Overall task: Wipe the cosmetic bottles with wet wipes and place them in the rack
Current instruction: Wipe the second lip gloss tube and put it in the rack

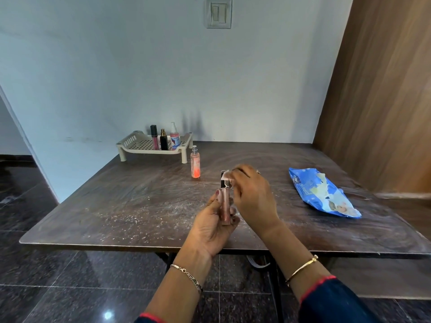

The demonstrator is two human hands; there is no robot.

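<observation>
Over bench (116,206), centre toward 6 o'clock: rose-coloured tube (225,206) with dark cap, held upright, clear of the surface.

Left hand (215,226): palm up, fingers and thumb clamped round lower half of tube. Chain bracelet on wrist.

Right hand (253,197): at 3 o'clock of tube, fingers closed on white wet wipe (227,177). Wipe pressed against cap end of tube. Fingertips blurred. Ring on one finger, thin bangle on wrist, dark sleeve with red edge.

Rack (137,145): cream, perforated, on short legs, at 11 o'clock corner of bench against the wall. Inside, upright, right half, from 9 to 3 o'clock: gloss tube (154,137) with black cap, dark bottle (163,141) with gold top, pump bottle (174,137) with pink label. Left half of rack bare.

Spray bottle (195,163): clear, orange-pink liquid, upright on bench just beside rack's front-right leg, at 5 o'clock of rack and 11 o'clock of the hands. Not in rack.

Wipes pack (321,194): blue, lying flat at 3 o'clock of bench, flap open, well apart from the hands.

Bench surface: dark wood-grain, pale specks and smear marks, densest toward 7 o'clock.

Surroundings: switch plate (218,13) on pale wall at 12 o'clock; wooden panel (384,89) at 3 o'clock; dark glossy floor tiles below.
</observation>
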